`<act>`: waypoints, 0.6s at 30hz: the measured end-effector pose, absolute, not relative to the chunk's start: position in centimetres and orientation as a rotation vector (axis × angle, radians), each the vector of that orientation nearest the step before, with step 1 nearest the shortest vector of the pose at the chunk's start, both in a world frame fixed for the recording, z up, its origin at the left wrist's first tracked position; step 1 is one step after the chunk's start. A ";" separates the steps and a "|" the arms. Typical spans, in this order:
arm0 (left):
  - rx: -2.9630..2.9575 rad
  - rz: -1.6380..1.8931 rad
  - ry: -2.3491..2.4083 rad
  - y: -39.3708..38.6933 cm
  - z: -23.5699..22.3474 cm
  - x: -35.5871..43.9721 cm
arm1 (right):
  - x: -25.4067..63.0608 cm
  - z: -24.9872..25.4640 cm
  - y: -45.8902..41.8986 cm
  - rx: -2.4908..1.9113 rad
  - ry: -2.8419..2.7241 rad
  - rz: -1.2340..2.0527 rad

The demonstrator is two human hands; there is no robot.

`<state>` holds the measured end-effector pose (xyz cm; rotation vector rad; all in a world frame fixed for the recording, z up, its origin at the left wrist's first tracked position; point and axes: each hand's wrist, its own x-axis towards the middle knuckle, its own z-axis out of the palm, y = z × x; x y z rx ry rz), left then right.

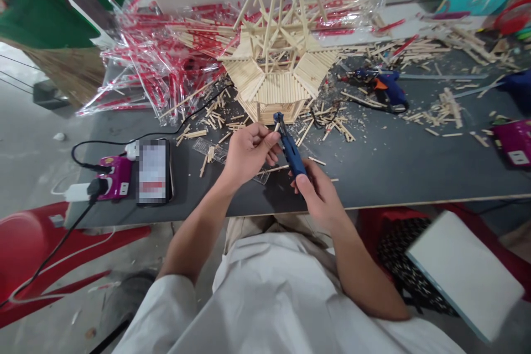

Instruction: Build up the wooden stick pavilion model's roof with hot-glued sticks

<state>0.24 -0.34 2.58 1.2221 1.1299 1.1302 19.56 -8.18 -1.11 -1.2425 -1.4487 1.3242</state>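
My right hand [316, 193] grips the handles of blue cutting pliers [289, 146], jaws pointing up toward the model. My left hand [249, 150] pinches a short wooden stick at the pliers' jaws. Just behind stands a wooden stick pagoda model [276, 74] with a hexagonal roof and a tall open frame. Both hands hover over the dark grey table [394, 160] near its front edge.
Cut stick pieces [332, 121] litter the table. A blue glue gun [384, 87] lies right of the model. Chopstick wrappers [166, 61] pile up at the back left. A phone [152, 170] and purple charger [118, 177] lie left. Red chairs stand either side.
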 end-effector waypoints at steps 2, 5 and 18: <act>1.224 1.134 1.127 -0.3 2.6 0.2 | 19.6 -1.0 -8.1 -1.247 -1.473 1.315; 1.228 1.141 1.133 -0.3 2.7 0.2 | 19.6 -0.7 -8.0 -1.281 -1.510 1.295; 1.224 1.156 1.182 -0.1 2.1 0.2 | 19.3 -1.4 -7.4 -1.305 -1.549 1.233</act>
